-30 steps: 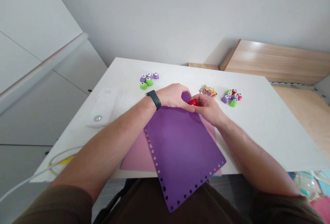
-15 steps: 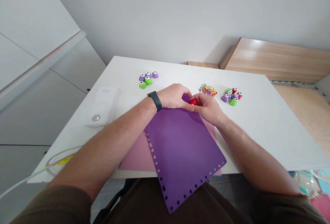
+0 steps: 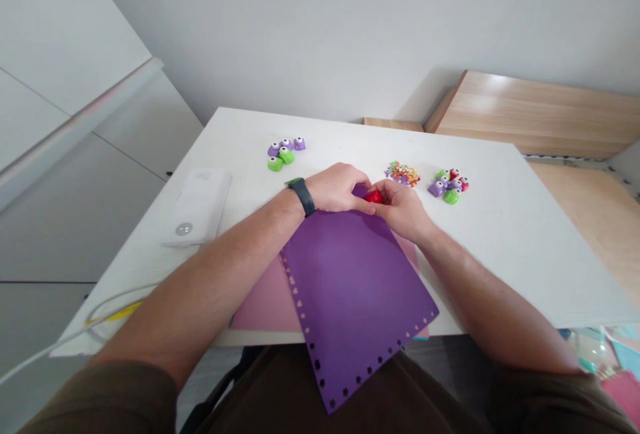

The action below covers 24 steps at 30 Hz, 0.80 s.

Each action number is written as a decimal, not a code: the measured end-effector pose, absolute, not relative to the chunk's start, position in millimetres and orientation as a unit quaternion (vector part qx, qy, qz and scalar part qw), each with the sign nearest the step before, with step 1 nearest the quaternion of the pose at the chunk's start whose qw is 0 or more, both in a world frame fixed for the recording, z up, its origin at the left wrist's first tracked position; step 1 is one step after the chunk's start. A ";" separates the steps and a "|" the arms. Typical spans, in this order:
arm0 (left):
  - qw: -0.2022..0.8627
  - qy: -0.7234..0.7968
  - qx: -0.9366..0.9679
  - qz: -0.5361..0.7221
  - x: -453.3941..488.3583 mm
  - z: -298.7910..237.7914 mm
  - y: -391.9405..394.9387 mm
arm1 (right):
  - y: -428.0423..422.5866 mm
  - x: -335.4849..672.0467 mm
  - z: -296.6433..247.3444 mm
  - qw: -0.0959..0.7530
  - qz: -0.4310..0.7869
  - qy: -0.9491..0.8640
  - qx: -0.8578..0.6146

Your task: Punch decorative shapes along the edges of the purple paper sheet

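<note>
A purple sheet, likely foam or card, has small flower and heart cut-outs along two edges. Its near corner hangs past the table's front edge. At its far edge sits a red craft punch, partly covered by my fingers. My right hand is closed round the punch, thumb toward me. My left hand, with a dark watch at the wrist, pinches the sheet's far edge beside the punch; its thumb tip meets the right thumb. Beneath the purple sheet lies a pink sheet.
Tiny coloured cut-outs lie in a pile beyond my right hand. Further right is a cluster of eye-topped punches; another punch group stands back left. A white box-like device and a cable are at the left.
Both hands stay at the sheet's far edge with the red punch between them. The view has shifted very slightly; little else differs.
</note>
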<state>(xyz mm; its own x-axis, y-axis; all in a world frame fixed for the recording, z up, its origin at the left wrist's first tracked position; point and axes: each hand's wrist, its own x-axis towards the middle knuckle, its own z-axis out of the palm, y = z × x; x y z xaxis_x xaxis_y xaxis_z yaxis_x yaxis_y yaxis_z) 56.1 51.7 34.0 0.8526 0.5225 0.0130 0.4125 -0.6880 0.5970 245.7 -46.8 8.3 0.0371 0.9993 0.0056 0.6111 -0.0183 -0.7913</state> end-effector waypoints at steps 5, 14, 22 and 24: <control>0.315 0.260 0.908 0.094 56.2 34.2 51.6 | -46.4 248.0 4.5 0.315 0.303 -0.626 -0.646; 0.321 0.280 0.902 0.077 54.3 37.0 55.8 | -42.4 256.5 -7.1 0.361 0.387 -0.601 -0.599; 0.336 0.263 0.901 0.080 45.5 40.0 63.5 | -43.7 258.3 -4.4 0.358 0.388 -0.606 -0.595; 0.348 0.258 0.897 0.088 43.9 39.3 65.3 | -44.4 258.9 -3.2 0.359 0.387 -0.612 -0.589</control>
